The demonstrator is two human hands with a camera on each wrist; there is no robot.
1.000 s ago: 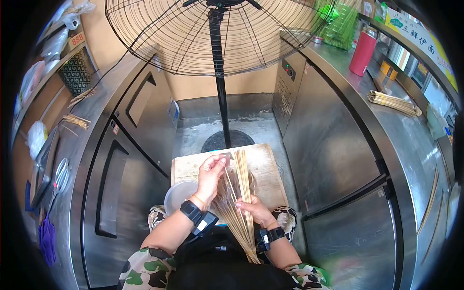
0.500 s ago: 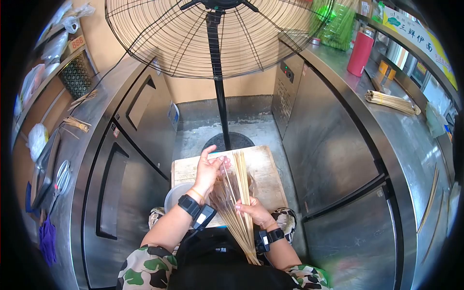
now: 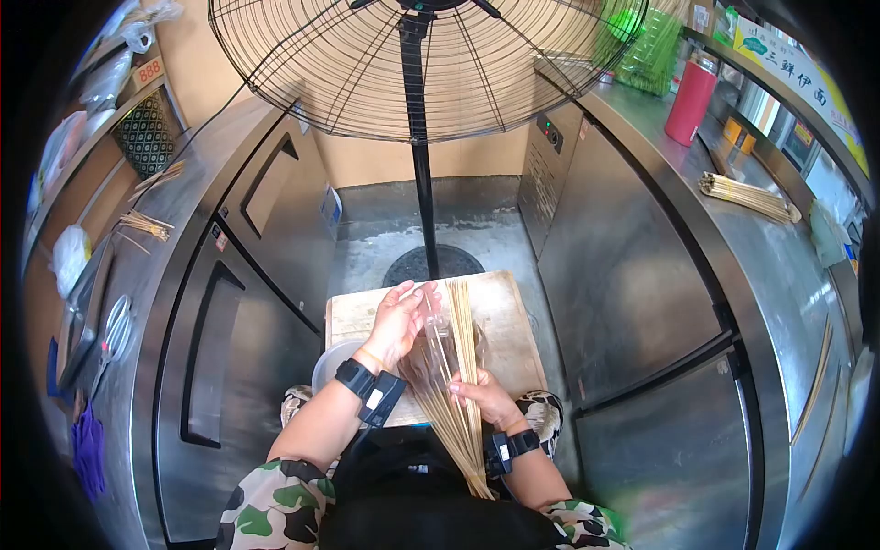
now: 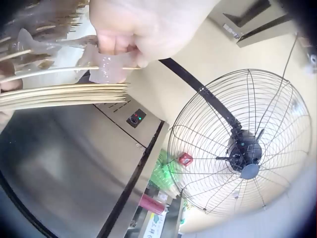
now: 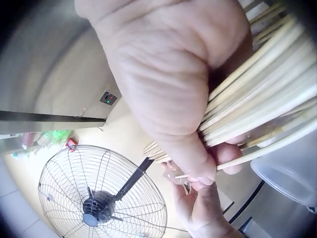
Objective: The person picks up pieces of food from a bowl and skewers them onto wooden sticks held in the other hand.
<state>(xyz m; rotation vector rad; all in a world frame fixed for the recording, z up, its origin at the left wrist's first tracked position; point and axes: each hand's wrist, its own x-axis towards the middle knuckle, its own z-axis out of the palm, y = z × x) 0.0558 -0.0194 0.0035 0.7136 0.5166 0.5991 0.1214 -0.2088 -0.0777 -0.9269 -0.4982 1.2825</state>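
At the tip of one bamboo skewer [image 4: 44, 73], my left hand [image 3: 394, 328] pinches a glossy, translucent pinkish slice [image 4: 110, 65] of what looks like raw meat or seafood. In the left wrist view the skewer's tip shows past the slice. My right hand [image 3: 490, 401] grips a thick bundle of bare skewers [image 3: 463, 335], and the single skewer runs from its thumb and fingertips beside the bundle. Below the hands lie several loaded skewers [image 4: 44, 29] with brownish and translucent pieces, partly hidden by the hands and bundle.
A wooden board [image 3: 513, 321] is in front of me, with a translucent plastic tub [image 3: 332, 368] at its left. Beyond it stands a large fan [image 3: 417, 82]. Steel counters flank both sides, with scissors [image 3: 114, 335] on the left and another skewer bundle [image 3: 747, 196] on the right.
The slice was a flat piece held out at my left fingertips; now it is bunched around the skewer's tip. My left fingers opened outward, then drew in on it. The right hand keeps its grip.
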